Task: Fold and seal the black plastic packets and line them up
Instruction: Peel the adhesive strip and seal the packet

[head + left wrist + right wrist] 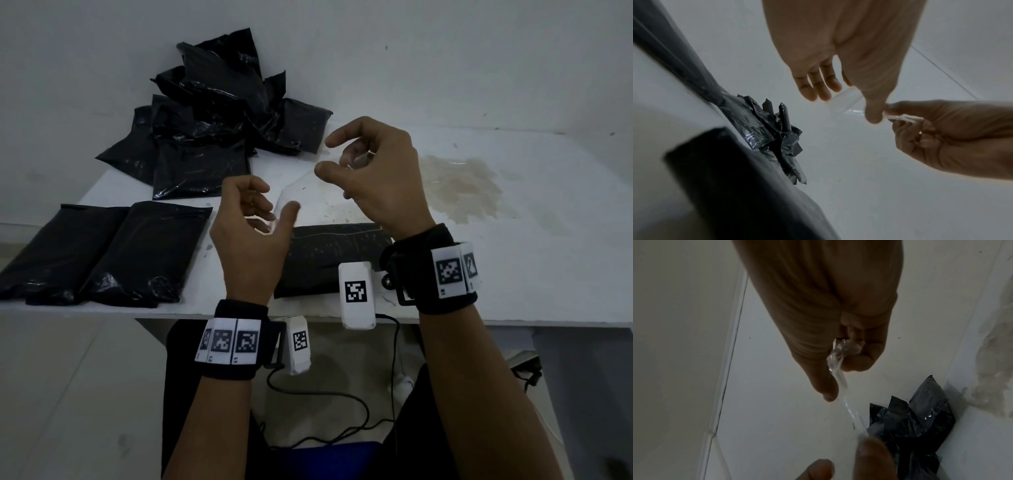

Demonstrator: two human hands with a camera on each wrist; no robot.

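Observation:
A folded black packet (329, 253) lies flat on the white table (534, 274), right under my raised hands. My left hand (274, 212) pinches one end of a thin clear plastic strip (846, 404) between thumb and fingers (818, 87). My right hand (325, 156) grips the strip's other, crumpled end (847, 347) in curled fingers. The strip (853, 112) stretches between both hands above the table. Two folded packets (44, 253) (144, 253) lie side by side at the left. A loose pile of unsealed black packets (212, 113) leans against the wall at the back.
A brownish stain (459, 185) marks the table's right half. The wall stands close behind the pile. The table's front edge (479, 322) runs just under my wrists, and a black cable (342, 397) hangs below it.

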